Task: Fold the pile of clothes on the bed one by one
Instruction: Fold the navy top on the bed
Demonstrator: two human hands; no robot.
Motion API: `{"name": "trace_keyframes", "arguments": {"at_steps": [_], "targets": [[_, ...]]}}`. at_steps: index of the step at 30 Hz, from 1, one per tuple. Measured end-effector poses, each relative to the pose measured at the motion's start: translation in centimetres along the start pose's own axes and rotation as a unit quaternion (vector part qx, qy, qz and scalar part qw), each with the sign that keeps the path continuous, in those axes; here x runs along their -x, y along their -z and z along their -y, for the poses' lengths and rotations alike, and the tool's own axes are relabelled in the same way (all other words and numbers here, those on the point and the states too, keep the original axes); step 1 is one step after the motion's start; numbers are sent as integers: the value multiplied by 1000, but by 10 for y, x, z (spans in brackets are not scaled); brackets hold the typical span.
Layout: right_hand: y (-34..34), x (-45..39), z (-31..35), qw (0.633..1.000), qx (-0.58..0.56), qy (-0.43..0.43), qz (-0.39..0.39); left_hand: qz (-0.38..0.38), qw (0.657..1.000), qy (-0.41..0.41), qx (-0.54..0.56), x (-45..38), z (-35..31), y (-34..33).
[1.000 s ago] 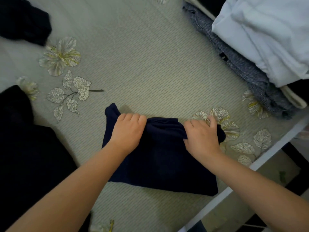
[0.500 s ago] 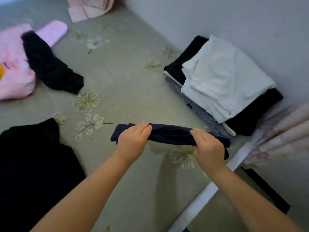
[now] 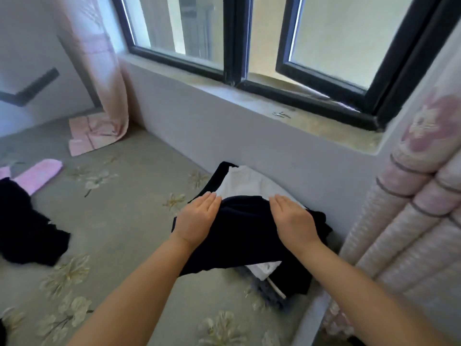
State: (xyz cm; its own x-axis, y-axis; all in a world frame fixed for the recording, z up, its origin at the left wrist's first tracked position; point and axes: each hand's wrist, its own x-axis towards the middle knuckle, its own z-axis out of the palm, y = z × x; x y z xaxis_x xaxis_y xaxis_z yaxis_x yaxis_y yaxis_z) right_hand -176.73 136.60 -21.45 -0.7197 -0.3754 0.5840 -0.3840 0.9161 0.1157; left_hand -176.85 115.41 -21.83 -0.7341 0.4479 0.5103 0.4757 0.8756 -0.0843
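My left hand (image 3: 198, 218) and right hand (image 3: 294, 218) lie flat on the navy garment (image 3: 244, 236), so my palms and the cloth beneath them are hidden. The garment covers most of the stack (image 3: 264, 268); I see only slivers of white, black and grey, and cannot tell how many pieces lie there. The black clothes (image 3: 27, 228) run off the left edge, as does the pink garment (image 3: 40, 173). The headboard (image 3: 411, 221) is cut by the right edge. Something small on the sill (image 3: 282, 114) is too blurred to identify.
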Motion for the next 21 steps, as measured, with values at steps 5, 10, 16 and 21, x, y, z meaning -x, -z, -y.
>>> {"name": "trace_keyframes", "arguments": {"at_steps": [5,10,16,21], "targets": [[-23,-48,-70,999,11,-25,-23,-26,999,-16,-36,-102,9,-32],[-67,-68,-99,996,20,-19,-87,-46,997,6,-65,-153,22,-77],[-151,14,-37,972,28,-18,232,391,911,99,-89,-74,16,-180],[-184,55,-10,937,12,-44,347,474,868,148,10,-17,-14,-226]]}}
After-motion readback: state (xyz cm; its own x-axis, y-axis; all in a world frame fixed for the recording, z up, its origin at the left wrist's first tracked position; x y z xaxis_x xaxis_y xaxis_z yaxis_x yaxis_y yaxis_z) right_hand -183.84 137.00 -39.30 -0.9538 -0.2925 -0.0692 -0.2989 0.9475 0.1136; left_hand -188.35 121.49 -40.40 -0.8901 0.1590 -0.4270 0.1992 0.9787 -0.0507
